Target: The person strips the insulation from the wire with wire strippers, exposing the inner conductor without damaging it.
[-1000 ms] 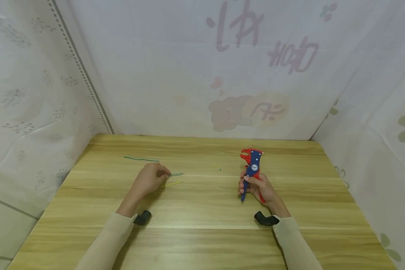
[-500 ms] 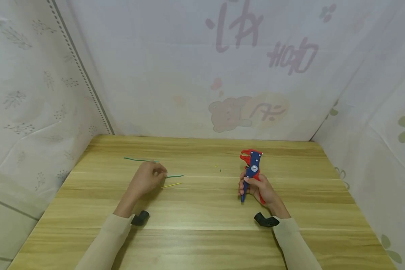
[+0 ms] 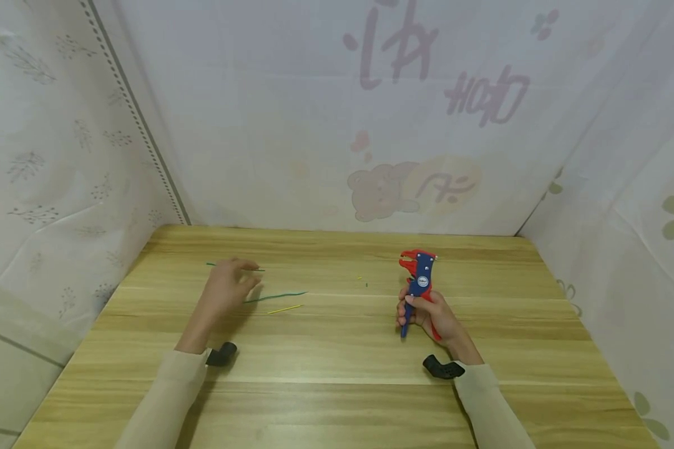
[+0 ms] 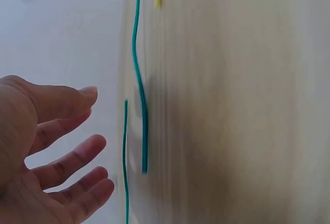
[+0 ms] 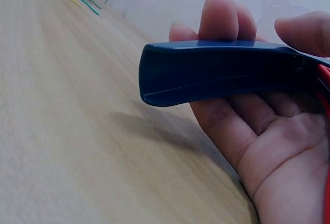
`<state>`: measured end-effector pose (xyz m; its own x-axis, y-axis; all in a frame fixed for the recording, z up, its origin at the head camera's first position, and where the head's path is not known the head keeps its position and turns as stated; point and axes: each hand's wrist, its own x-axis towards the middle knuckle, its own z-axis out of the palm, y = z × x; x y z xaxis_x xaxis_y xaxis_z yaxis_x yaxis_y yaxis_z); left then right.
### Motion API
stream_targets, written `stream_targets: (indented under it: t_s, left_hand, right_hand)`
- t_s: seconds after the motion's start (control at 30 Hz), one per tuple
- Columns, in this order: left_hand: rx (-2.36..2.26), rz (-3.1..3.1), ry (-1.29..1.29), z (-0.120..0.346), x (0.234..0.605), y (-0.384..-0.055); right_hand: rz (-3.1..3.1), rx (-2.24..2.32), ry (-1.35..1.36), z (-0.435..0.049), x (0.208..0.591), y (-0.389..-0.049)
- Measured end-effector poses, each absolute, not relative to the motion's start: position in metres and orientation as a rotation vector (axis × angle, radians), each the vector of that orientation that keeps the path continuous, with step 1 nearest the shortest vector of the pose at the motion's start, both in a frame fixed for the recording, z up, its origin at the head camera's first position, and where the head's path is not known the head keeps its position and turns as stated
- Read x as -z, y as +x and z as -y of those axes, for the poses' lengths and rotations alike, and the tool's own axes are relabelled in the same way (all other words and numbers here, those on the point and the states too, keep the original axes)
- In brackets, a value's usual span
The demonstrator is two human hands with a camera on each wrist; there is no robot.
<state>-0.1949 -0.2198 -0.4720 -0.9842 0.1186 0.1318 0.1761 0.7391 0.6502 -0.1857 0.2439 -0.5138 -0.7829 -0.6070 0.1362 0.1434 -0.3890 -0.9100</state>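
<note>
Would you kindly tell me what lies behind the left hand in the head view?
Behind the left hand is the farther green wire, lying on the table. Both its ends show past the hand; its middle stretch is covered there, as is part of the table.

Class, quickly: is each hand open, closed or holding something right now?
Left hand: open, holding nothing.
Right hand: closed, holding the red-and-blue wire stripper.

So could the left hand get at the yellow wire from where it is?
Probably yes: the left hand looks empty, and the yellow wire lies uncovered on the table, with a green wire beside it but not across it.
</note>
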Motion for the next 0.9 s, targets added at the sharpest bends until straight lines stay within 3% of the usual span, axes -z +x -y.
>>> stream_targets:
  t_s: [0.43,0.9]
  left_hand:
    - [1.100,2.956,-0.173,0.262,0.472,-0.214]
    - [1.016,3.048,-0.272,0.267,0.471,-0.230]
  right_hand:
    - [-1.407,2.190,-0.613,-0.245,0.516,-0.186]
    - [-1.400,2.184,-0.639,-0.246,0.515,-0.185]
